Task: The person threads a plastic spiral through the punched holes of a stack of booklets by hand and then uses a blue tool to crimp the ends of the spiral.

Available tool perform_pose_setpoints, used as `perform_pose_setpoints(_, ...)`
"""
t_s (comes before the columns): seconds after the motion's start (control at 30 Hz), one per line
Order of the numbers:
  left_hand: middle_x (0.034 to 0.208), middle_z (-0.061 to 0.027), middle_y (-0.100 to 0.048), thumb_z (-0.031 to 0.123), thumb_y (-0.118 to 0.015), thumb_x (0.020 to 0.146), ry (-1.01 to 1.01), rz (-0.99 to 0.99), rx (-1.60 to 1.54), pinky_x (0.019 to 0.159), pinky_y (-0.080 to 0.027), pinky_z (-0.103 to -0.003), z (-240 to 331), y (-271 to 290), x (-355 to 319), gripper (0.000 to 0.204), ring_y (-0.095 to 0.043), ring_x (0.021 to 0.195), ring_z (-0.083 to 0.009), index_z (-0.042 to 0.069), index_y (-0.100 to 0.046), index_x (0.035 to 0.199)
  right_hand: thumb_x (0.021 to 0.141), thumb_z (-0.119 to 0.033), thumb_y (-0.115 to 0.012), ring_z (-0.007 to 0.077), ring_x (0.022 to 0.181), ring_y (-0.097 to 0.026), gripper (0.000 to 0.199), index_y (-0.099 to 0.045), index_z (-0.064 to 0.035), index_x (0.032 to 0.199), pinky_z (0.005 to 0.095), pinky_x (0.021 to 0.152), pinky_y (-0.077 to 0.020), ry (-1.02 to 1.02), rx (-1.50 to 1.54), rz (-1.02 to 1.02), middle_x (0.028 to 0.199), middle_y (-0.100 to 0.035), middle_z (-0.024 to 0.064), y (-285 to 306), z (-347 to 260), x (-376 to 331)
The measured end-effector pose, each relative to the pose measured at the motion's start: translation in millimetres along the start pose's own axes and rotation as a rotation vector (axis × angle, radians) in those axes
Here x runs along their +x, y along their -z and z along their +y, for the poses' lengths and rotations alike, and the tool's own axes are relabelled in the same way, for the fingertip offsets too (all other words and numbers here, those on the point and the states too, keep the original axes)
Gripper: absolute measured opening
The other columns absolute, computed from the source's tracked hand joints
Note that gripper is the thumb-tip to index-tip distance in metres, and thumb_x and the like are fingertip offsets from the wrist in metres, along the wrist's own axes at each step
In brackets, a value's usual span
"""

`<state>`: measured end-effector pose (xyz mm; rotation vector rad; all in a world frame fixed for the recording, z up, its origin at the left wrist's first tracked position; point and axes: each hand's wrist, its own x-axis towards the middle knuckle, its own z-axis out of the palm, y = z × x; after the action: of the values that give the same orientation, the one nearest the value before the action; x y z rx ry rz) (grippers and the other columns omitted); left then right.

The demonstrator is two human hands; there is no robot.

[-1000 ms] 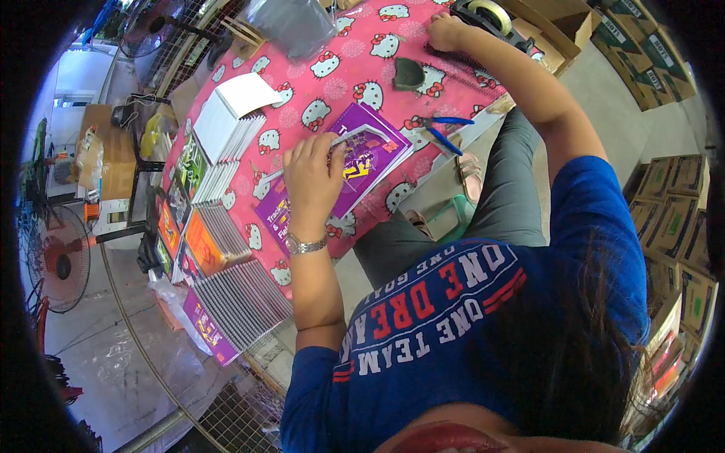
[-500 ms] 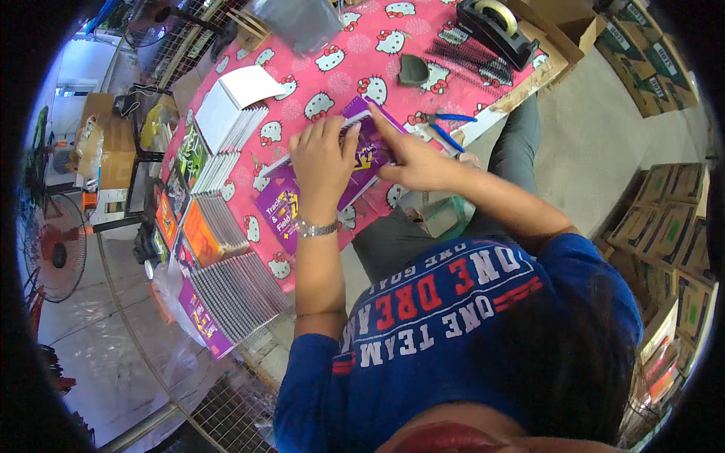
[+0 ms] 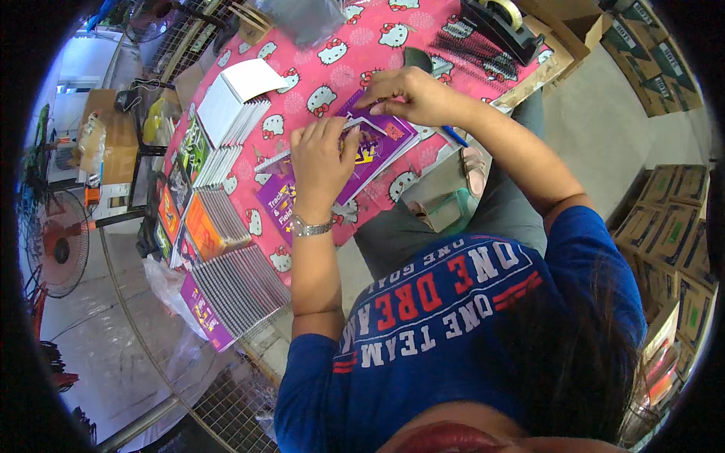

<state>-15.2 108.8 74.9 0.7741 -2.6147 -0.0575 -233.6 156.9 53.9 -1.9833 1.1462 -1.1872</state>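
A purple spiral booklet (image 3: 393, 134) with a yellow and white cover print lies slanted on the table in front of me. My left hand (image 3: 323, 160), a metal watch on its wrist, holds the booklet's left part, fingers bent together and thumb on the cover. At the upper edge, my right hand (image 3: 408, 94) has curled fingers, thumb and forefinger close together by the binding; whatever is pinched there is too small to make out. Another purple booklet (image 3: 276, 202) sticks out beneath my left hand. Blue-handled pliers (image 3: 455, 136) lie mostly hidden under my right forearm.
Stacked booklets (image 3: 242, 291) line the table's left side, white-paged ones (image 3: 230, 113) farther back. Loose black binding coils (image 3: 479, 59), a dark green dish (image 3: 417, 59) and a tape dispenser (image 3: 504, 32) occupy the far right. A fan (image 3: 59, 245) stands left; cartons (image 3: 664, 219) are piled right.
My right hand has moved up and left from the booklet's right edge to its upper binding edge, fingers now curled. The left hand stays almost in place. More of the cover shows.
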Motion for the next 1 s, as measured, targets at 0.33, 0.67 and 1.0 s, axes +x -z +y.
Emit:
perform_pose_setpoints(0.33, 0.084, -0.0076, -0.064, 0.024, -0.063, 0.086, -0.045, 0.064, 0.022, 0.074, -0.037, -0.038, 2.3, -3.8, -4.0, 0.017, -0.059, 0.079, -0.0249, 0.007, -0.062, 0.090, 0.088, -0.004, -0.058, 0.0257, 0.084, -0.063, 0.020, -0.066, -0.0014, 0.106, 0.0370, 0.075, -0.0486, 0.135, -0.020, -0.066, 0.087, -0.060, 0.0144, 2.1, 4.9, -0.5)
perform_pose_setpoints(0.67, 0.086, -0.0075, -0.066, 0.024, -0.066, 0.085, -0.027, 0.054, 0.016, 0.075, -0.037, -0.037, 1.8, -4.9, -5.9, 0.020, -0.061, 0.081, -0.0244, 0.006, -0.065, 0.093, 0.089, -0.012, -0.060, 0.0259, 0.083, -0.063, 0.021, -0.063, -0.0035, 0.108, 0.0368, 0.068, -0.0502, -0.010, 0.006, -0.008, 0.089, -0.061, 0.0142, -8.1, -2.3, -12.8)
perform_pose_setpoints(1.0, 0.076, -0.0058, -0.064, 0.029, -0.062, 0.087, 0.002, 0.128, 0.064, 0.074, -0.037, -0.037, 0.8, -12.5, 0.3, 0.020, -0.060, 0.073, -0.0221, 0.008, -0.063, 0.087, 0.085, -0.005, -0.062, 0.0278, 0.081, -0.059, 0.023, -0.062, -0.0031, 0.108, 0.0340, 0.067, -0.0475, 0.166, -0.108, 0.175, 0.087, -0.056, 0.0136, -18.4, 3.8, -2.6)
